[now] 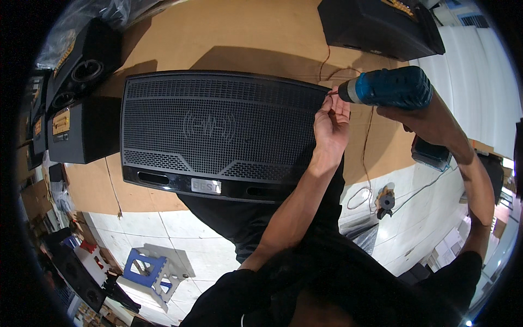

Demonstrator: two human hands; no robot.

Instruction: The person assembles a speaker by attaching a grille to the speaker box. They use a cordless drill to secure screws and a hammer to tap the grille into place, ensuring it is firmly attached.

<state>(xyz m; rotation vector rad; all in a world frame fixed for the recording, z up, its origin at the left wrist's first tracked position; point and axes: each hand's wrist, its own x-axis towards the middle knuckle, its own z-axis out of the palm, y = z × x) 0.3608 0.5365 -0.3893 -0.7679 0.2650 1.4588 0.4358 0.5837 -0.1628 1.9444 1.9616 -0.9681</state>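
A white tiled floor (201,231) shows on the near side of the grille-fronted speaker, and a broad sheet of brown cardboard (234,32) spreads beneath and beyond it. To the speaker's right are white, soft-looking sheets (463,82). The grille-fronted speaker (218,147) itself, a black rectangular cabinet with a patterned mesh face, lies with that face up, the person's dark-clad legs at its near edge. Beyond its far right corner stands a black angular cabinet (376,27); just beside its left edge sits another black box-shaped cabinet (98,131) bearing a yellowish panel. A blue-topped, white-sided step stool (155,270) stands on the near left side of the speaker. A teal and black cordless drill (392,87) is held level at the speaker's far right corner, its tip pointing left toward that corner. The right hand (422,117) is closed around the drill's handle. The left hand (332,122) is at the same corner, thumb raised and fingers extended below the drill's tip; whether it pinches something small cannot be told. A silver rectangular plate (206,186) sits on the speaker's near border. A thin reddish wire (329,60) curls beyond the far right corner.
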